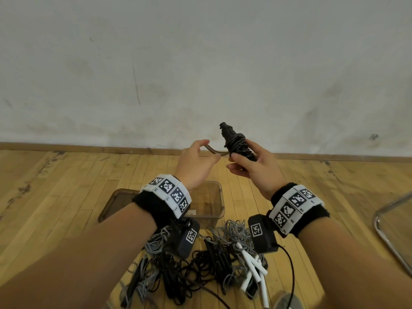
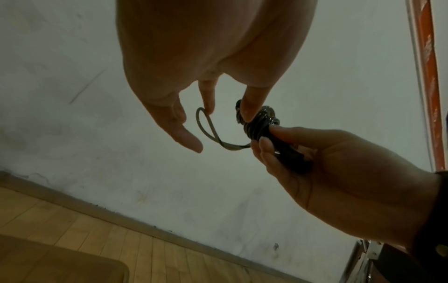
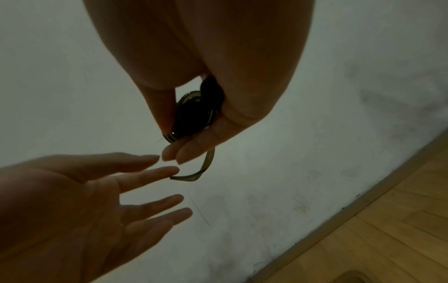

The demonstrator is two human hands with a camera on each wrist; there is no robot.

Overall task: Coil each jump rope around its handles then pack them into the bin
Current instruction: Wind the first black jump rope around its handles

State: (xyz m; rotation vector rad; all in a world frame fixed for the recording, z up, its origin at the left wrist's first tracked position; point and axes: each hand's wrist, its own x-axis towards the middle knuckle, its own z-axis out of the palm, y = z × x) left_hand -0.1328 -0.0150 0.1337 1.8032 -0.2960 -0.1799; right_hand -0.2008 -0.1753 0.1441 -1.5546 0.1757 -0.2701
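Black cord, wound tight round its handles, makes a tapered bundle [image 1: 236, 141] held up before a scuffed white wall [image 1: 200, 63]. The right hand [image 1: 256, 168] grasps the bundle's lower end, thumb on one side and fingers curled under the other, with the coiled tip tilted up and away from the person. A last loop of cord [image 2: 206, 126] runs out leftward from the bundle to the left hand [image 1: 196, 163], which is raised palm-in at the same height, just beside the right. In the left wrist view the loop hangs hooked on one fingertip [image 2: 207, 99], while the thumb touches the bundle's coils; the other fingers are loosely extended and spread, and no firm pinch on the loop is visible.

No brand or readable writing appears anywhere. Both wrists wear black bands [image 1: 151, 208] carrying white strips of square black-and-white coded markers, and a dark camera unit [image 1: 263, 235] under each wrist bears one more such marker.

Below the hands, on the wooden floor [image 1: 66, 197], a clear plastic bin [image 1: 211, 204] stands with a small pale tag inside; its brownish lid [image 1: 116, 201] lies flat at its left side. Nearer the person sprawls a tangle of loose ropes [image 1: 189, 264], grey and black, with white handles [image 1: 252, 264] among them. A chrome chair frame [image 1: 388, 230] enters at the right edge.
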